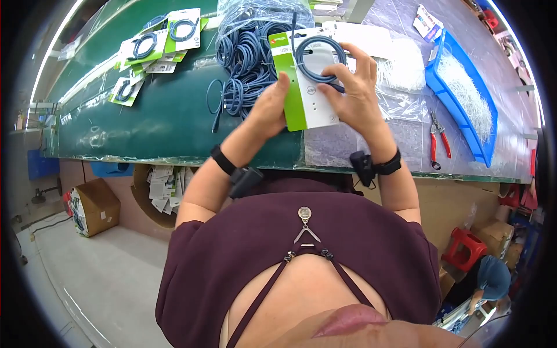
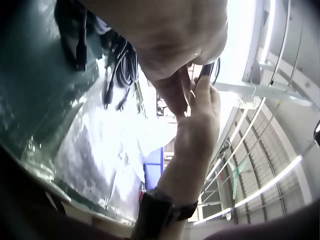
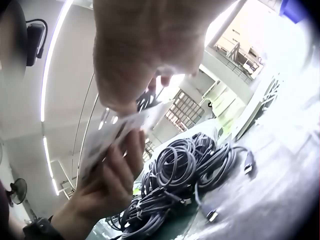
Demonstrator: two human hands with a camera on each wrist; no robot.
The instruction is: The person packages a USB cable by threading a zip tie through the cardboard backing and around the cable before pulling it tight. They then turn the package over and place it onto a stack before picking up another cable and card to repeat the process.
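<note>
My left hand [image 1: 268, 110] holds a green and white USB cable packaging card [image 1: 322, 113] by its left edge, thumb on the front and fingers behind, as the right wrist view shows. A coiled blue-grey cable [image 1: 300, 59] lies against the card's upper front, one end sticking up past the top. With thumb and fingers, my right hand [image 1: 361, 95] pinches the coil's right side, near a dark connector. Just behind the left hand sits a heap of coiled cables [image 3: 175, 165], partly under clear plastic.
Several carded cables [image 1: 145, 46] lie at the left of the green table. To the right are a bag of white strips [image 1: 403, 66], red-handled pliers [image 1: 433, 148] and a blue tray [image 1: 455, 113] of white strips. White cards [image 1: 368, 39] lie behind my right hand.
</note>
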